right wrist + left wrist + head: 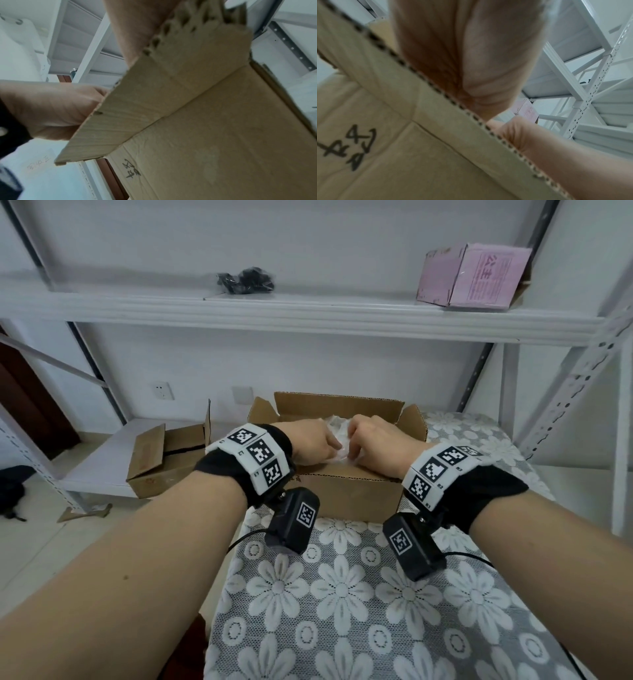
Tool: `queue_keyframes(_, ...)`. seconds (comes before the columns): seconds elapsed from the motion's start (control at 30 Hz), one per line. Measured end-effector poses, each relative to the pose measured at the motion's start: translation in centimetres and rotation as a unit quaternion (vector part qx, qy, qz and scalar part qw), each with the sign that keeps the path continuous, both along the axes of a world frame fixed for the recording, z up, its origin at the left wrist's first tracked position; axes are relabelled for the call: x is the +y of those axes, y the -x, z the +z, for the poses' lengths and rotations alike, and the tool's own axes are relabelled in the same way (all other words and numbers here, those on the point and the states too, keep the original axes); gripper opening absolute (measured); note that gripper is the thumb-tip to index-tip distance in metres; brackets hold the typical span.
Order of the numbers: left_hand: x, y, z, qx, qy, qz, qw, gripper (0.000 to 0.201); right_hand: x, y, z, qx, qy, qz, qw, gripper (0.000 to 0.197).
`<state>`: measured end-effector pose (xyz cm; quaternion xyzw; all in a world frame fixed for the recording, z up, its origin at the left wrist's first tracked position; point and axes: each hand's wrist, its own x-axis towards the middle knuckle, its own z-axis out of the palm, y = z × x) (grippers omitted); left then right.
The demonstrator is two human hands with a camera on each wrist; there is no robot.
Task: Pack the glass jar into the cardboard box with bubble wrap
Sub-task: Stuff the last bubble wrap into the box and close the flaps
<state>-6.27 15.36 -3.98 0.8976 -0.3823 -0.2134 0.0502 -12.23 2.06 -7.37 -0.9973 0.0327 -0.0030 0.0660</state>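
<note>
Now both forearms reach forward over the floral tablecloth (342,594), left hand (313,445) and right hand (378,441) knuckles-up, fingers curled into the bubble wrap (337,428) inside the open cardboard box (352,491); any jar is hidden.

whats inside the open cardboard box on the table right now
Crumpled bubble wrap fills the cardboard box, with the left hand and right hand reaching in and gripping it. The glass jar cannot be seen; wrap and hands cover whatever lies beneath.

Even, soft daylight; head view sharp, edges bowed; both wrist views blurred.
</note>
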Motion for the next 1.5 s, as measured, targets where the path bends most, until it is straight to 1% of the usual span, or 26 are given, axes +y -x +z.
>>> queue_keyframes(0.07,0.0,0.2,-0.2,-0.012,0.010,0.009,1.000,0.039,-0.2,0.3,0.8,0.037,-0.014,-0.001,0.999,0.022)
queue_keyframes(0.17,0.1,0.2,-0.6,-0.015,0.021,0.019,0.999,0.039,-0.7,0.7,2.8,0.109,-0.087,-0.026,0.990,0.031)
queue_keyframes(0.23,0.3,0.1,-0.7,-0.010,0.024,0.021,0.999,0.039,-0.7,0.5,3.6,0.104,-0.103,-0.044,0.988,0.034)
queue_keyframes(0.33,0.3,0.0,-1.0,-0.012,0.014,0.013,1.000,0.039,-0.1,-0.6,3.9,0.078,-0.096,-0.056,0.991,0.037)
queue_keyframes(0.43,0.2,-0.1,-1.2,-0.021,0.005,0.006,1.000,0.040,0.5,-1.4,3.6,0.107,-0.082,-0.076,0.988,0.032)
queue_keyframes(0.5,0.3,-0.1,-1.4,-0.031,0.003,0.005,1.000,0.041,0.5,-1.7,3.1,0.126,-0.063,-0.071,0.987,0.028)
queue_keyframes(0.63,0.4,-0.6,-2.2,-0.057,0.025,-0.002,0.998,0.039,1.1,-1.5,2.9,0.159,-0.019,-0.059,0.985,0.037)
queue_keyframes(0.73,0.4,-0.8,-1.9,-0.054,0.027,-0.019,0.998,0.038,1.1,-1.7,2.9,0.177,-0.001,-0.063,0.982,0.036)
queue_keyframes(0.9,0.1,-1.0,-1.2,-0.030,0.006,-0.030,0.999,0.040,0.8,-2.0,2.8,0.169,-0.002,-0.061,0.984,0.034)
queue_keyframes(1.07,0.0,-1.2,-1.4,-0.029,-0.008,-0.035,0.999,0.041,0.7,-1.8,3.0,0.176,-0.016,-0.042,0.983,0.033)
queue_keyframes(1.27,-0.6,-1.4,-1.6,-0.021,-0.022,-0.016,0.999,0.041,1.0,-2.0,2.7,0.176,-0.025,-0.033,0.984,0.036)
queue_keyframes(1.33,-0.6,-1.5,-1.8,-0.024,-0.017,-0.012,0.999,0.041,1.1,-1.9,2.3,0.170,-0.028,-0.034,0.984,0.036)
queue_keyframes(1.4,-0.7,-1.8,-2.2,-0.024,-0.006,0.000,1.000,0.039,1.4,-1.7,2.0,0.145,-0.041,-0.044,0.988,0.034)
queue_keyframes(1.5,-0.8,-1.9,-2.9,-0.018,0.037,0.051,0.998,0.038,1.5,-0.9,1.8,0.111,-0.063,-0.056,0.990,0.033)
